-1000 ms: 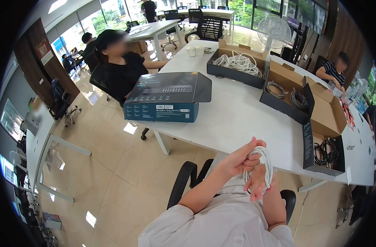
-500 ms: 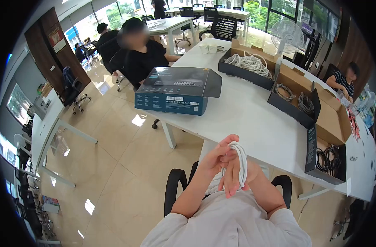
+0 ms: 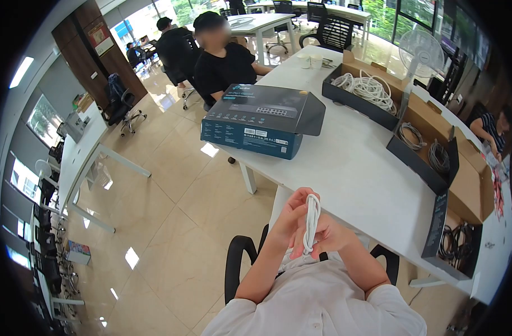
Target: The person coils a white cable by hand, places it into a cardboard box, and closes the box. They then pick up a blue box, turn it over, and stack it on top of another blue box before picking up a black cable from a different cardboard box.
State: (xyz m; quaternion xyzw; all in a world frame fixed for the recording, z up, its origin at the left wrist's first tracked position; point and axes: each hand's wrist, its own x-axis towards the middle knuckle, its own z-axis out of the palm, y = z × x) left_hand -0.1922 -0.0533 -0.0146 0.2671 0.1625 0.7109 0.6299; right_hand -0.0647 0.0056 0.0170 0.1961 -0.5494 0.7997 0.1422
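Note:
A coiled white cable (image 3: 311,225) is held upright between my two hands, in front of my chest and just off the near table edge. My left hand (image 3: 290,217) has its fingers bent round the coil's upper left side. On the right side, my right hand (image 3: 327,234) grips the lower part of the coil. Nearest on the table (image 3: 351,179) is a closed dark blue and black box (image 3: 256,120), to the upper left of my hands.
Open boxes on the right hold white cables (image 3: 368,89), grey coils (image 3: 413,136) and black cables (image 3: 456,243). Two cups (image 3: 310,60) stand at the back. A seated person in black (image 3: 225,67) is beyond the box; another person (image 3: 491,131) is at far right.
The coil has turned narrower and more edge-on, and my right hand's fingers have closed in on it. The view has shifted, so the table and boxes appear further right.

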